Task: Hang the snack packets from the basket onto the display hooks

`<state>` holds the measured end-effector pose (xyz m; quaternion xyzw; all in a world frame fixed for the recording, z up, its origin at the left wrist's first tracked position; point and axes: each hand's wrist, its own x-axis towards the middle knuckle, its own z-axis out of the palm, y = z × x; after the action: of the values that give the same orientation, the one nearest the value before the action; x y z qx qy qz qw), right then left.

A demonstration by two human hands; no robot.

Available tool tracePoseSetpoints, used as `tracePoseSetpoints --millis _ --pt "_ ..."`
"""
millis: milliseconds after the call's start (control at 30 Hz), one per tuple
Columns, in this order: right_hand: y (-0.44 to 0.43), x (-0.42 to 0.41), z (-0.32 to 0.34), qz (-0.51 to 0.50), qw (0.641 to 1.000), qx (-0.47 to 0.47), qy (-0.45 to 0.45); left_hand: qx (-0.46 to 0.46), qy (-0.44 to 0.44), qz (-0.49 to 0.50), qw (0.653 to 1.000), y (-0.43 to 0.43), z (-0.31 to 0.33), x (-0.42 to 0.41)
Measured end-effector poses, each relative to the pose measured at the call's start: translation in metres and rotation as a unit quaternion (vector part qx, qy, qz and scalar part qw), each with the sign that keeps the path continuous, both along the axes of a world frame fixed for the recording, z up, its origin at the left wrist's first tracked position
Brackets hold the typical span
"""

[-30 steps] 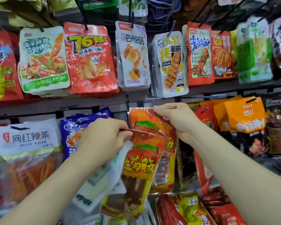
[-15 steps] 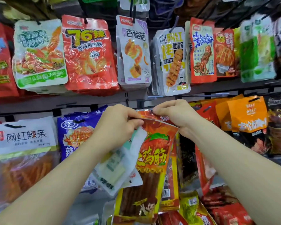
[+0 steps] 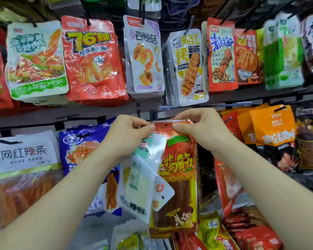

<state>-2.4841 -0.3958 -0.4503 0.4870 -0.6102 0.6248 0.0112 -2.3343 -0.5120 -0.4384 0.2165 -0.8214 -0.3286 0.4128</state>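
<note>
A long orange-red packet [image 3: 177, 177] hangs upright just under the lower rail [image 3: 43, 121] of the rack, near its middle. It is glossy, with a green leaf print, yellow lettering, and dark brown strips showing through a yellow-edged window. Its clear top strip has a small round hole, and the strip is pinched on one side by the left hand [image 3: 126, 136] and on the other by the right hand [image 3: 201, 129]. A white-and-green packet [image 3: 139, 177] dangles tilted from the left hand, overlapping the orange-red packet's left side. A smaller white packet [image 3: 162, 193] with a red badge lies between them, a hang hole at its lower end.
</note>
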Motion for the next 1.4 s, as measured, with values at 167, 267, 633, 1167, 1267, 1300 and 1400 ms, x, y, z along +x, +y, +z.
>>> tracePoseSetpoints --millis 167,267,633,1167,1267,1300,1400 --pt "-0.014 0.002 0.004 -0.022 0.999 -0.022 -0.034 0.042 0.032 -0.001 0.999 0.001 0.001 -0.003" --pt "-0.019 0.003 0.005 -0.031 0.998 -0.026 -0.048 0.057 0.037 -0.003 0.998 0.002 0.003 -0.005" --pt "-0.024 0.002 0.003 -0.037 0.996 0.003 -0.078 0.053 -0.002 0.015 0.998 -0.002 0.003 -0.008" --pt "-0.028 0.009 -0.016 -0.292 0.930 0.088 0.204 -0.105 0.045 0.142 0.983 -0.002 -0.012 0.000" --pt "-0.001 0.025 -0.033 -0.227 0.950 0.022 0.213 -0.120 0.098 0.147 0.977 -0.002 -0.016 0.011" --pt "0.010 0.031 -0.036 -0.141 0.971 0.053 0.184 -0.119 0.114 0.145 0.976 -0.002 -0.018 0.012" --pt "0.031 0.039 -0.043 0.094 0.954 0.256 0.121 -0.065 0.186 0.115 0.974 0.002 -0.023 0.011"
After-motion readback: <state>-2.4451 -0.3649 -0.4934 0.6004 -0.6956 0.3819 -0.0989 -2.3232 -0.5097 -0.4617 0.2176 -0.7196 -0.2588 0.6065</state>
